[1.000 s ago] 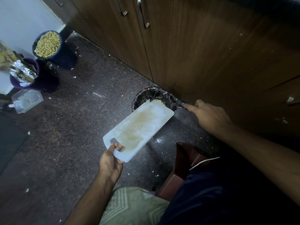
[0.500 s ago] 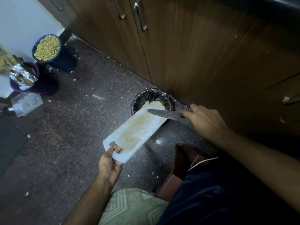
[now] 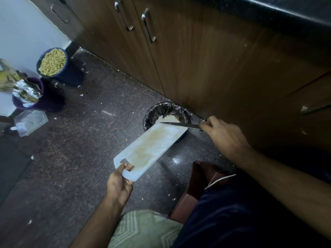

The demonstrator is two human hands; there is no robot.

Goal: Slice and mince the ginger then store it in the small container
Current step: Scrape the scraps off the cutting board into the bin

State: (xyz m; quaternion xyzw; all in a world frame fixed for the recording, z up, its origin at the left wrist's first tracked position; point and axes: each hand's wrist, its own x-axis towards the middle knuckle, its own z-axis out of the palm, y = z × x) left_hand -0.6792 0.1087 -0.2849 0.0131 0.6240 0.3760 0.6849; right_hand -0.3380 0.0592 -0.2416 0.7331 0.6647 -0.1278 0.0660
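Observation:
My left hand (image 3: pixel 120 183) grips the handle end of a white cutting board (image 3: pixel 148 149), tilted so its far end hangs over a small bin lined with a black bag (image 3: pixel 157 111). My right hand (image 3: pixel 223 138) holds a knife (image 3: pixel 179 124) with the blade lying across the board's far end. Yellowish ginger scraps (image 3: pixel 170 117) sit at that far edge, over the bin's mouth. The board's middle carries a yellow-brown stain.
Brown cabinet doors (image 3: pixel 197 59) stand just behind the bin. At the left of the speckled floor are a blue tub of yellow grains (image 3: pixel 52 62), a purple bin with foil wrappers (image 3: pixel 28 97) and a clear plastic box (image 3: pixel 30 122). A dark red stool (image 3: pixel 197 187) is near my knee.
The knife, at first out of sight behind the bin, has swung out over the board's far end, and its blade has moved further left across it. The board stays held over the bin.

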